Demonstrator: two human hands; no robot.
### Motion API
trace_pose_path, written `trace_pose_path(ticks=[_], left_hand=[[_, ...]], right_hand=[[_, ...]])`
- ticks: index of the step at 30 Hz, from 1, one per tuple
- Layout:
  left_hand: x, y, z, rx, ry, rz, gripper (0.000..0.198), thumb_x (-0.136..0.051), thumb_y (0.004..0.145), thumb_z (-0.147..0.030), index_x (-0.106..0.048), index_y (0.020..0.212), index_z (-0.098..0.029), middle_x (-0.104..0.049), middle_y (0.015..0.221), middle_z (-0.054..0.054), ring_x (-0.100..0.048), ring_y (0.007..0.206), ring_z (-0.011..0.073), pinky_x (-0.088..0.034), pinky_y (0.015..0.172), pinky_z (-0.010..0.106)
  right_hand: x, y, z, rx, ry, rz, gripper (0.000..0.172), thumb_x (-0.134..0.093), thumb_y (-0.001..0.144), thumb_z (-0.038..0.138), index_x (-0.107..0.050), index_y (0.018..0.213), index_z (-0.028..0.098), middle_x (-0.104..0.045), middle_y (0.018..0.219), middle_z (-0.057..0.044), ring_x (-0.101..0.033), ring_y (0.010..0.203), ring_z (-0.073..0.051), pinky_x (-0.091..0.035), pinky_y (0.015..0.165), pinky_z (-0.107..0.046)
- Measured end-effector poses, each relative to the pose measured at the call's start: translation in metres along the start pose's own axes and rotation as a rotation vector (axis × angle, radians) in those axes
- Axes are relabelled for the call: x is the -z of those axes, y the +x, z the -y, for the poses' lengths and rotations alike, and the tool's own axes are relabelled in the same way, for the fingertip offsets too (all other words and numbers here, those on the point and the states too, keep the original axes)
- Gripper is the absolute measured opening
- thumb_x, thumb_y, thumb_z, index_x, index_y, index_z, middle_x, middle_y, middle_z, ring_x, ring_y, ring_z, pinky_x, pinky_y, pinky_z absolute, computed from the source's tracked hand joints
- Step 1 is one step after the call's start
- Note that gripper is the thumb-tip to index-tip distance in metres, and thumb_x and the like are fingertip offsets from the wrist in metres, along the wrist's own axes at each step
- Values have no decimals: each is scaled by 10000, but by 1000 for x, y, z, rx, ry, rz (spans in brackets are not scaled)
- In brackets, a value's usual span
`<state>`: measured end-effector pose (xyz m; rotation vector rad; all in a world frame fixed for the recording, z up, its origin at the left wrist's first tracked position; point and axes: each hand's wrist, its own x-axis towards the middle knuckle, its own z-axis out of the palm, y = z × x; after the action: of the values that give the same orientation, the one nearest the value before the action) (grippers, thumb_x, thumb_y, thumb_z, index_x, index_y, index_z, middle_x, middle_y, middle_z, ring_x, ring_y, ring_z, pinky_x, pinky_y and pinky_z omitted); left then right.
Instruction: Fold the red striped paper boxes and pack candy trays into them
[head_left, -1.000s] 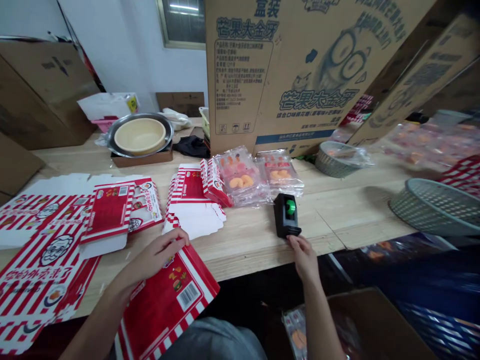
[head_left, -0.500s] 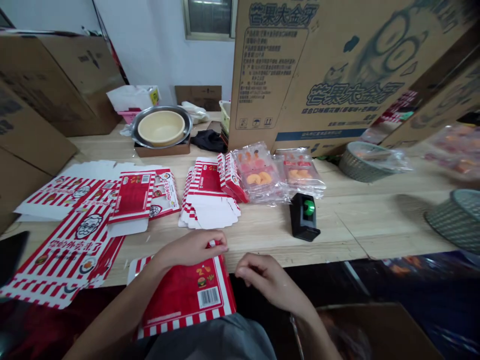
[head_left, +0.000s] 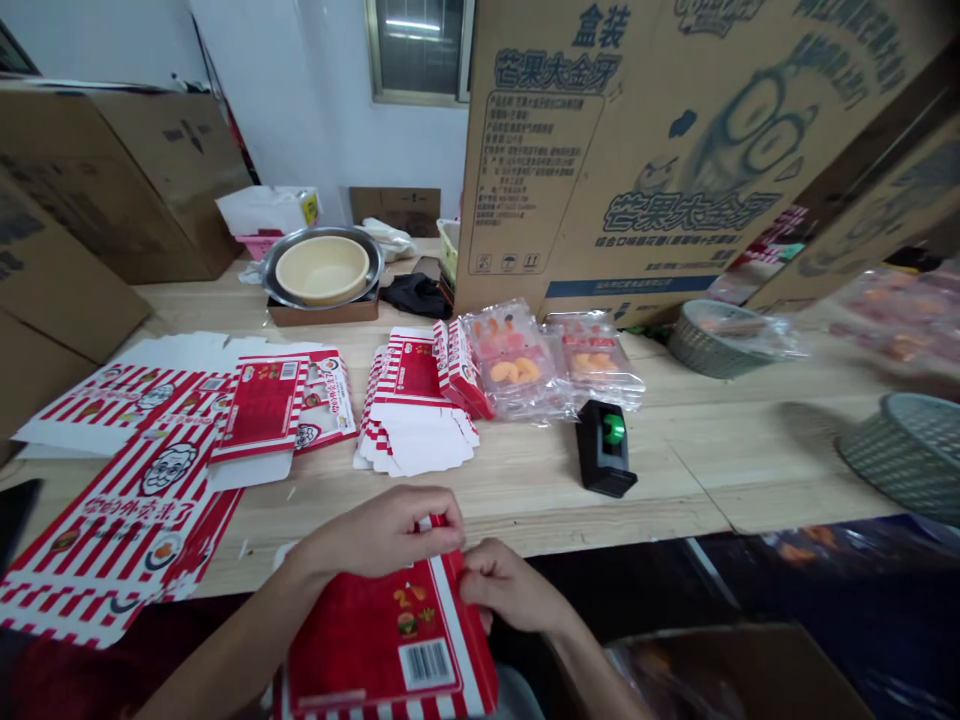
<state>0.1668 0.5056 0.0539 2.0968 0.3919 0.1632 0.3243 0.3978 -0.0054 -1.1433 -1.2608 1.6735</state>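
A red carton (head_left: 375,640) with white stripes and a barcode lies over my lap at the table's front edge. My left hand (head_left: 397,530) reaches across its top, with fingers closed on the upper right corner. At the carton's right side my right hand (head_left: 506,585) has its fingers curled in, gripping the edge. Just beyond lies a stack of flat striped cartons (head_left: 420,430) with a small folded striped box (head_left: 461,370) on it. Clear bags with orange and pink pieces (head_left: 514,365) sit beside that stack.
A black tape dispenser (head_left: 606,450) with green tape stands right of centre. More printed cartons (head_left: 142,490) spread across the left. Behind are a cream bowl (head_left: 322,268) in a metal basin and a large cardboard box (head_left: 540,200). Grey-green baskets (head_left: 907,455) stand at the right.
My right hand has moved left and now closes on the carton's right edge, where it was apart before. The camera view has tilted slightly up.
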Motion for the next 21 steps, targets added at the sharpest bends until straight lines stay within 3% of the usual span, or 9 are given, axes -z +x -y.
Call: trace_pose_path(ticks=[4,6,8,10,12,13,16,18,21], left_hand=[[-2,-8,-15,-194,59,-545,112,-452,869,-230,-564,866,-225,-595,822,15,-570,777,141,-452,705,248],[-6,-18,-27,-378,114,-730,148,-498,853,-241,-558,981,-286,-605,885,24,-581,861,176,-459,797,313],[-15,-28,-37,-494,166,-669,270,-566,817,-262,-536,1070,-354,-628,907,13,-593,875,189,-422,909,381],[-27,-37,-39,-526,114,-484,282,-551,825,-317,-528,1102,-366,-652,851,2,-610,819,177,-376,977,404],[-38,-42,-29,-440,-32,-381,253,-466,849,-431,-561,1061,-334,-657,860,19,-609,846,186,-357,1001,411],[-42,-44,-19,-339,-95,-417,275,-433,852,-465,-575,1038,-321,-649,944,36,-590,937,200,-342,1014,415],[-43,-42,20,64,-227,-783,348,-504,828,-419,-501,1159,-311,-439,1331,49,-354,1267,228,-256,1071,426],[-39,-39,44,209,-400,-893,576,-540,814,-378,-292,1328,-304,-348,1403,75,-328,1290,229,-292,1054,426],[-36,-32,66,284,-635,-807,745,-545,806,-399,-105,1391,-257,-455,1316,120,-491,1160,236,-431,941,402]], right_hand=[[21,-4,-9,77,17,-506,485,-509,751,626,-534,603,164,-478,565,25,-423,528,-100,-331,505,-222],[32,-9,-11,1,89,-580,472,-488,760,636,-625,812,188,-572,700,-6,-525,638,-143,-411,609,-256],[36,-13,-13,-87,309,-448,578,-416,777,672,-586,1081,211,-631,870,-50,-598,753,-188,-456,727,-327],[33,-14,-13,-83,499,-363,626,-472,781,624,-447,1262,224,-628,1040,-79,-618,876,-216,-447,835,-382],[26,-10,-12,1,567,-433,714,-623,738,496,-322,1340,258,-580,1173,-76,-601,970,-220,-435,887,-384],[22,-6,-12,49,571,-484,773,-673,714,427,-270,1359,286,-548,1224,-66,-588,1002,-219,-443,886,-376],[10,6,-16,213,522,-539,851,-682,721,339,-148,1383,348,-448,1333,-46,-527,1103,-213,-467,877,-356],[7,13,-19,268,423,-445,852,-664,737,321,-117,1389,349,-427,1344,-54,-524,1106,-208,-479,868,-359],[22,27,-15,239,92,-278,716,-619,762,329,-238,1367,301,-515,1252,-67,-580,1014,-204,-505,821,-369]])
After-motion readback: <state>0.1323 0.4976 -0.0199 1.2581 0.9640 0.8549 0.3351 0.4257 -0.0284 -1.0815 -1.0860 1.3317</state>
